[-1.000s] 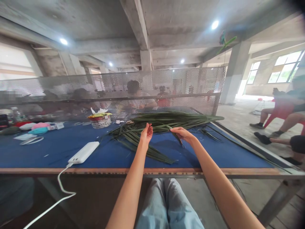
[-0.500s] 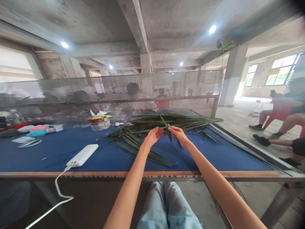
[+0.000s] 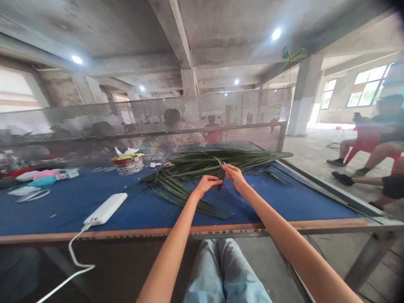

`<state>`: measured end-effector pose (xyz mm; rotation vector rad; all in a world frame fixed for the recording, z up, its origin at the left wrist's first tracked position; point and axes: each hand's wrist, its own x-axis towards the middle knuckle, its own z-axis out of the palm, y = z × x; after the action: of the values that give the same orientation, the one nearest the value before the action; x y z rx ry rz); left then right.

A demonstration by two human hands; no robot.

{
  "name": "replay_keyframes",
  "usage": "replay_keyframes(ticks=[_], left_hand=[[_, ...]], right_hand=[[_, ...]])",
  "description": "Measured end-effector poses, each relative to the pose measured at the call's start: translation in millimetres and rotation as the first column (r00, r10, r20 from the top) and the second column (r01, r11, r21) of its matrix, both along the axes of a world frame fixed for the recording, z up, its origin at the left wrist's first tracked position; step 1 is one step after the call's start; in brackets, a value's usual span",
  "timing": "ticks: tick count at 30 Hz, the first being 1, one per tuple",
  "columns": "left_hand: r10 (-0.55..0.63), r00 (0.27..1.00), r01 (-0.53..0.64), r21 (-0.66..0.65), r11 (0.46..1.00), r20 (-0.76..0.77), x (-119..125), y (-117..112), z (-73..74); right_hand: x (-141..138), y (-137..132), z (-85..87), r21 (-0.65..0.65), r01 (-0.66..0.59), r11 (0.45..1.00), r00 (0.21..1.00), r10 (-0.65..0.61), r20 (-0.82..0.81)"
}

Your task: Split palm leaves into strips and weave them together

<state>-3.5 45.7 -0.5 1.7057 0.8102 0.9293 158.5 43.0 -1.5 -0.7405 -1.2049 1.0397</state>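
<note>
A folded green leaf strip [image 3: 221, 173] is held up between my two hands above the table. My right hand [image 3: 235, 175] pinches it near its top, where a thin tip curls up to the left. Lower down, the fingers of my left hand [image 3: 208, 184] close on the strip's hanging end. Behind my hands lies a pile of long green leaves [image 3: 243, 159]. A loose bunch of leaves [image 3: 183, 197] fans out toward me, partly behind my left hand and forearm.
A white power bank [image 3: 105, 209] with a cable lies left on the blue tabletop [image 3: 142, 214]. Beyond it stand a patterned tub [image 3: 129, 164] and colourful packets [image 3: 44, 176]. A perforated metal screen [image 3: 252, 113] edges the table's back. Seated people [image 3: 375, 139] are at right.
My left hand has moved from open beside the leaf strip to closed on its lower end. The right hand keeps its pinch. The view has shifted slightly.
</note>
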Motion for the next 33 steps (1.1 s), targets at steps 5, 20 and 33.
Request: replay_keyframes(ticks=[5,20,33], left_hand=[[-0.173,0.979,0.167,-0.059,0.984,-0.111,-1.7,-7.6,5.3],[-0.494,0.844,0.447,-0.239,0.862,-0.207,-8.8,-2.4,1.7],[-0.309,0.949,0.289,-0.219,0.932,-0.062,-2.7,-4.8,2.5]], right_hand=[[6.8,2.9,4.4,-0.001,0.107,0.994,0.993,-0.107,-0.045],[9.3,7.4,2.3,-0.042,0.123,0.991,0.984,-0.127,-0.126],[4.7,4.7,-0.7,-0.083,0.150,0.985,0.984,-0.156,-0.081]])
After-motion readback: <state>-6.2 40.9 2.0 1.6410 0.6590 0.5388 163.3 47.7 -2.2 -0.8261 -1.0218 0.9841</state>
